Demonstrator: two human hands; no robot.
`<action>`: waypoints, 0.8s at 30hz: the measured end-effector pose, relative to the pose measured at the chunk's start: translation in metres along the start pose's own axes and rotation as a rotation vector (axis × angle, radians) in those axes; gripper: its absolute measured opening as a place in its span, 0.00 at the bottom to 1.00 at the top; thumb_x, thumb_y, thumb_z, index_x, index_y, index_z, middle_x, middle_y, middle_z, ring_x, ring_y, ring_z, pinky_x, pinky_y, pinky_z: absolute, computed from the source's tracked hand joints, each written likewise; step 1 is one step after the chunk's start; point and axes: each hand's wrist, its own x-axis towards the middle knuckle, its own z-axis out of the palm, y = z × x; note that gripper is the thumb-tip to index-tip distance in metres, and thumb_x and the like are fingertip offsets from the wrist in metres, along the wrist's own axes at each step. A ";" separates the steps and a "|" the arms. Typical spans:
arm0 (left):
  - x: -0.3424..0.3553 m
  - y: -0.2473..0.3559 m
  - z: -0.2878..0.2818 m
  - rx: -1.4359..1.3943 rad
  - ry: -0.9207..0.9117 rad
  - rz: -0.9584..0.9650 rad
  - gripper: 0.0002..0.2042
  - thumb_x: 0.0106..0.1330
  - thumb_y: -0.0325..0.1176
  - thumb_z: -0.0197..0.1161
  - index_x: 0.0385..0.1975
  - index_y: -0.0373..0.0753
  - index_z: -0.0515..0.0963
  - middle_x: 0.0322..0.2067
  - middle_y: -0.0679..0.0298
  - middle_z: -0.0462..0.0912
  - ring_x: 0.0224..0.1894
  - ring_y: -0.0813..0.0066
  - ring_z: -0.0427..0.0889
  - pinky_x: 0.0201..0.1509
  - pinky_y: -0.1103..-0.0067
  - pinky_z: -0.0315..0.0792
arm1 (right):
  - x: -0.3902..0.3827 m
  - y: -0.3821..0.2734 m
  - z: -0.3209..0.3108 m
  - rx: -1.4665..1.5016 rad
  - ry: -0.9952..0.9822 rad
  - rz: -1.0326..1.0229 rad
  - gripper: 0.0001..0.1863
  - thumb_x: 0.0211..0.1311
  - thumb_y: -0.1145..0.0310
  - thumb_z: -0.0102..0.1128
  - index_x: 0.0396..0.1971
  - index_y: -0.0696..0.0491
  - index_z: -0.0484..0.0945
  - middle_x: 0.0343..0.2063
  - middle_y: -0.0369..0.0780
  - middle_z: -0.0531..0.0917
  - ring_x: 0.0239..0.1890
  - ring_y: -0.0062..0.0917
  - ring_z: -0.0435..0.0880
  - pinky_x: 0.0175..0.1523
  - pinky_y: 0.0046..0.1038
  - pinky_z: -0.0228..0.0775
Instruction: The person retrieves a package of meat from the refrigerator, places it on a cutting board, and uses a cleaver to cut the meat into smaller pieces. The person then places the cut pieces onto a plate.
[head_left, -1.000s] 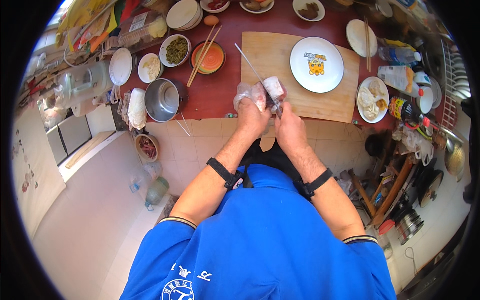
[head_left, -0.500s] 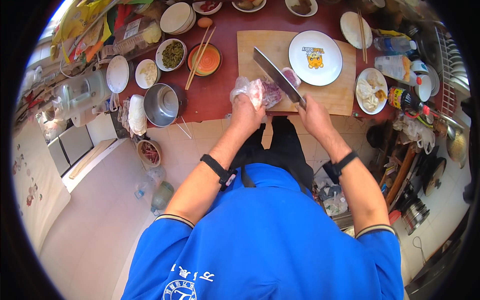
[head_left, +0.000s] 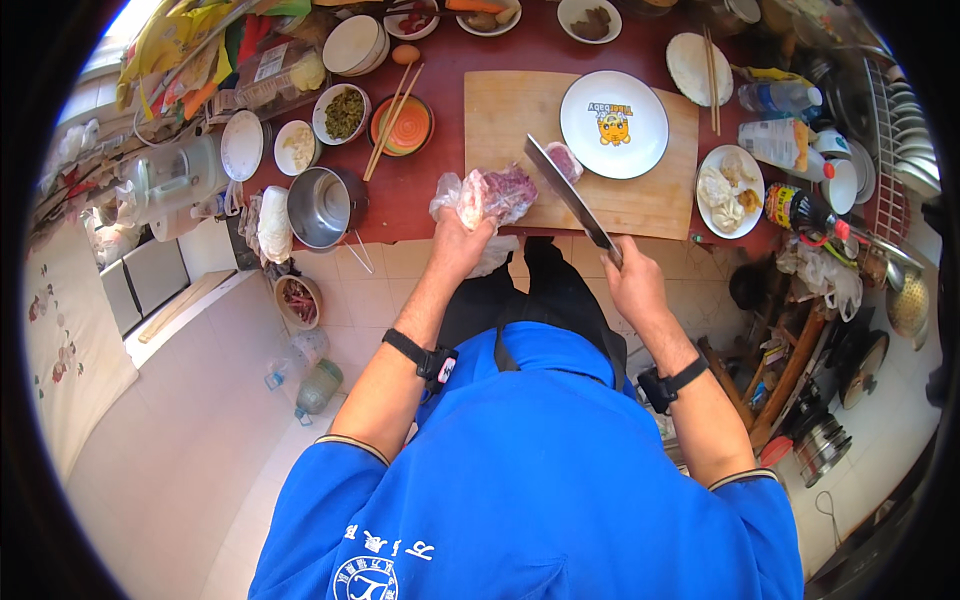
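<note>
My left hand is closed around a chunk of raw red meat, its near end wrapped in a clear plastic bag. The meat is held over the front left part of the wooden cutting board. In my right hand is the handle of a cleaver, its blade slanting up and to the left across the board's front edge. A smaller piece of meat lies beyond the blade, close to a white plate with a cartoon print.
Left of the board stand an orange bowl with chopsticks across it, a bowl of chopped greens and a steel pot. On the right are a plate of pale food pieces, a dark sauce bottle and a dish rack.
My left hand has drawn the bagged meat left and nearer me. The cleaver has moved back toward me, away from the smaller piece, leaving a gap between the two meat pieces.
</note>
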 end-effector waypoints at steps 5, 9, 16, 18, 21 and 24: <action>-0.003 -0.010 -0.018 0.023 -0.073 -0.144 0.32 0.69 0.42 0.74 0.64 0.27 0.71 0.55 0.51 0.84 0.54 0.65 0.84 0.59 0.70 0.78 | -0.042 0.031 -0.021 -0.047 0.108 -0.064 0.11 0.69 0.67 0.71 0.45 0.51 0.79 0.31 0.50 0.87 0.37 0.52 0.88 0.40 0.48 0.80; 0.005 -0.018 -0.026 -0.167 -0.158 -0.204 0.32 0.70 0.42 0.73 0.68 0.31 0.69 0.58 0.54 0.83 0.56 0.68 0.84 0.61 0.70 0.78 | -0.088 0.043 -0.031 -0.039 0.297 0.134 0.16 0.71 0.71 0.69 0.55 0.52 0.80 0.37 0.51 0.89 0.41 0.52 0.90 0.45 0.44 0.83; 0.015 -0.011 -0.034 -0.382 -0.235 -0.172 0.30 0.73 0.39 0.70 0.70 0.32 0.69 0.58 0.57 0.83 0.57 0.69 0.83 0.63 0.69 0.78 | -0.063 0.053 -0.004 -0.037 0.557 0.237 0.29 0.77 0.72 0.59 0.75 0.53 0.68 0.52 0.57 0.87 0.52 0.55 0.87 0.57 0.49 0.80; 0.015 -0.007 -0.039 -0.349 -0.220 -0.147 0.29 0.73 0.39 0.69 0.69 0.32 0.69 0.57 0.58 0.83 0.56 0.69 0.83 0.62 0.69 0.78 | -0.050 0.056 0.006 -0.076 0.572 0.230 0.32 0.77 0.72 0.59 0.78 0.51 0.65 0.53 0.56 0.86 0.53 0.54 0.86 0.57 0.49 0.79; 0.013 -0.004 -0.044 -0.359 -0.222 -0.155 0.29 0.73 0.39 0.69 0.68 0.31 0.69 0.56 0.58 0.83 0.54 0.69 0.84 0.60 0.70 0.79 | -0.038 0.059 0.023 -0.131 0.546 0.296 0.35 0.76 0.73 0.59 0.80 0.50 0.61 0.52 0.57 0.85 0.53 0.55 0.85 0.57 0.50 0.77; 0.012 -0.003 -0.047 -0.401 -0.220 -0.180 0.29 0.73 0.39 0.69 0.67 0.31 0.69 0.56 0.57 0.83 0.54 0.70 0.84 0.59 0.70 0.79 | -0.023 0.062 0.037 -0.195 0.408 0.387 0.38 0.74 0.74 0.61 0.81 0.51 0.59 0.50 0.58 0.83 0.53 0.55 0.83 0.57 0.50 0.75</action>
